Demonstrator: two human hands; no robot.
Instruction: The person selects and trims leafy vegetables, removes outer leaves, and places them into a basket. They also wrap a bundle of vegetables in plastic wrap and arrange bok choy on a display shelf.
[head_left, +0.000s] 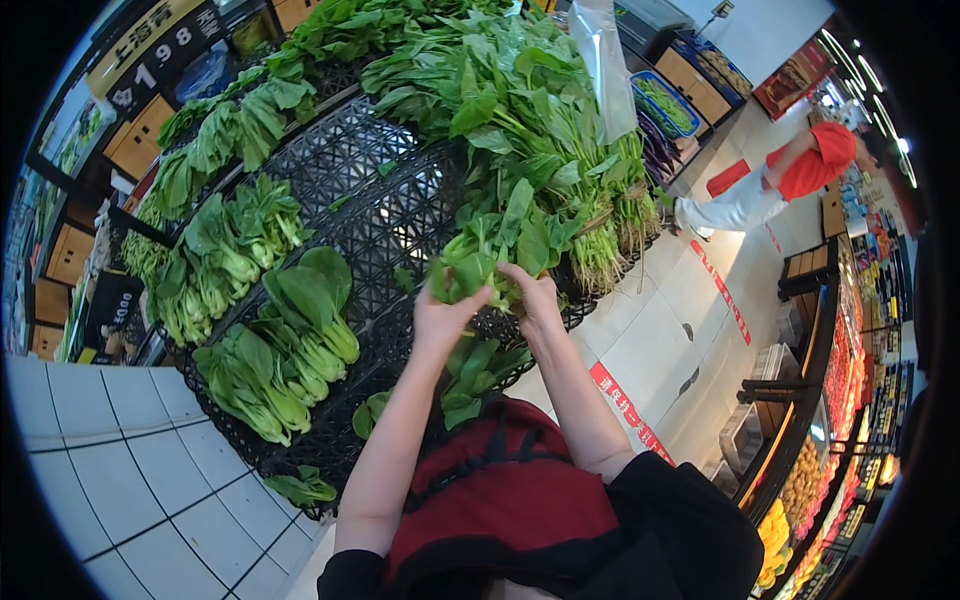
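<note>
Both hands are together near the middle of the view, over a black plastic lattice rack. My left hand (450, 307) and my right hand (531, 296) hold a small bunch of leafy greens (474, 274) between them, my fingers partly hidden by its leaves. Just beyond and to the right lies a big heap of leafy greens (525, 112) with tied, rooted stems. Left of my hands, bok choy (307, 367) lies in a row on the rack (375, 277), with another row of bok choy (225, 259) behind it. Loose leaves (472, 382) lie below my wrists.
A clear plastic bag roll (606, 75) hangs over the heap. A person in a red top (814, 165) is in the aisle at the upper right. White tiles (142, 480) lie at the lower left. Produce shelves (795, 382) line the right. A red bag (502, 495) is against my body.
</note>
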